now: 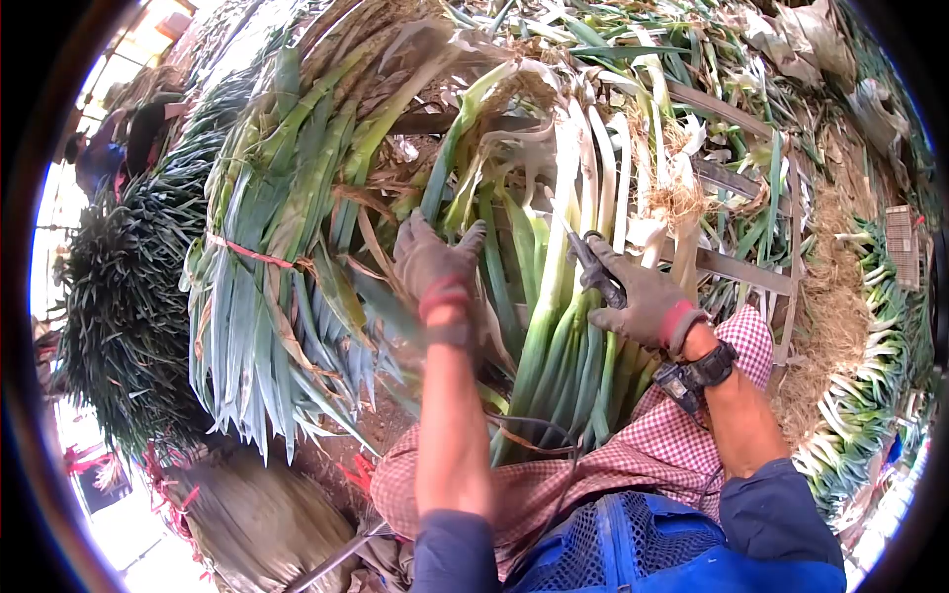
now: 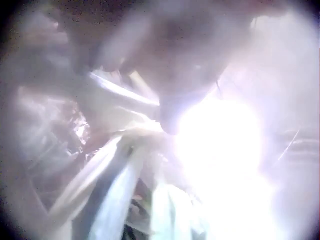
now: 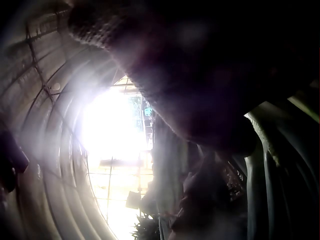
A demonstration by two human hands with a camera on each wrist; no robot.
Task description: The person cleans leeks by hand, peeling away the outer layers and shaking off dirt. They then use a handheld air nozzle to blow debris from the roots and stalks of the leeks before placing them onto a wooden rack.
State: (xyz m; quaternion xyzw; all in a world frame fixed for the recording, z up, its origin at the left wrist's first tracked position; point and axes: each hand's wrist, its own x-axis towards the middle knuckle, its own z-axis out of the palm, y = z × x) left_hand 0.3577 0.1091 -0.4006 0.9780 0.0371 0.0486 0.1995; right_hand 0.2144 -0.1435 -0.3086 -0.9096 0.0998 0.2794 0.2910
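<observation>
In the head view my gloved left hand (image 1: 435,259) is at the lower green part of a leek (image 1: 457,148), its fingers curled round the stalk and the thumb apart. My gloved right hand (image 1: 643,296) grips a dark nozzle-like tool (image 1: 599,275) above a bundle of leeks (image 1: 565,346) that lies across the lap, white ends away from me. The left wrist view shows blurred fingers (image 2: 175,65) over pale stalks (image 2: 117,200), partly lost in glare. Dark and close, the right hand (image 3: 195,75) fills the top of the right wrist view, beside leek stalks (image 3: 256,185).
A large leek bundle tied with a red band (image 1: 252,253) stands at the left, with a dark green pile (image 1: 129,296) beyond. Loose leaves and wooden slats (image 1: 741,269) lie at the right, near a curved row of leeks (image 1: 858,415). A person (image 1: 104,158) is at the far left.
</observation>
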